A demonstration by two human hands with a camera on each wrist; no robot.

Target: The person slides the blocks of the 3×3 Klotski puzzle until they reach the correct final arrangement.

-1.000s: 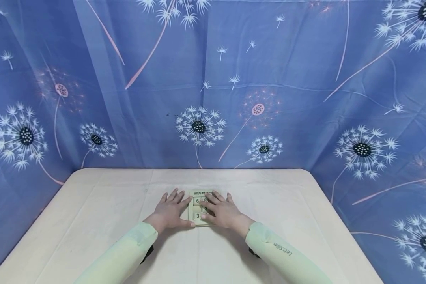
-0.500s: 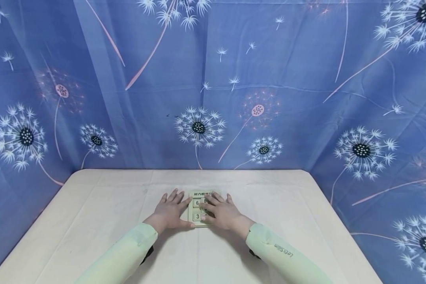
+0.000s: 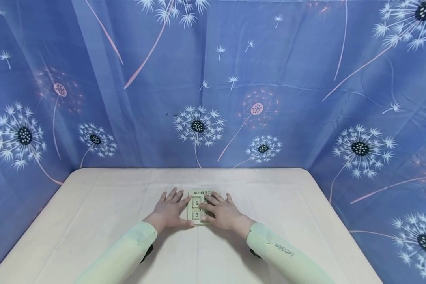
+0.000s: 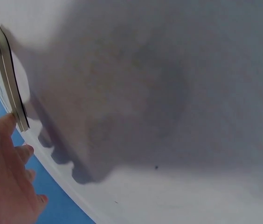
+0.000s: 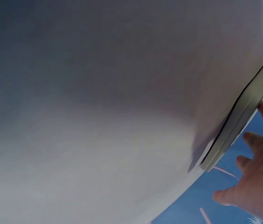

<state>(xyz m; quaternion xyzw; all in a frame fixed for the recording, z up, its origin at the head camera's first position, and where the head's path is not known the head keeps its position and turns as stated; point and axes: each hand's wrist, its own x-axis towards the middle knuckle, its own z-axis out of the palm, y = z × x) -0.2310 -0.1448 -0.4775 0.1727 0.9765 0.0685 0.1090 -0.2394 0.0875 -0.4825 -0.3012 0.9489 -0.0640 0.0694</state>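
A pale green number slide puzzle lies flat on the table, with printed characters along its top. Tiles marked 6 and 3 show in its left column; an 8 and a 2 are partly visible beside them. My left hand rests along the left edge, its spread index finger and thumb touching the frame. Fingers of my right hand reach over the right side onto the tiles and hide much of that half. Both wrist views show the puzzle's side edge with fingertips against it.
A cream-covered table extends around the puzzle. Behind it and on both sides hangs a blue dandelion-print curtain. Pale green sleeves cover both forearms.
The left hand stays put. Right-hand fingers shift slightly over the tiles; the 2 beside the 3 now shows more, while the tile under the 8 shows less.
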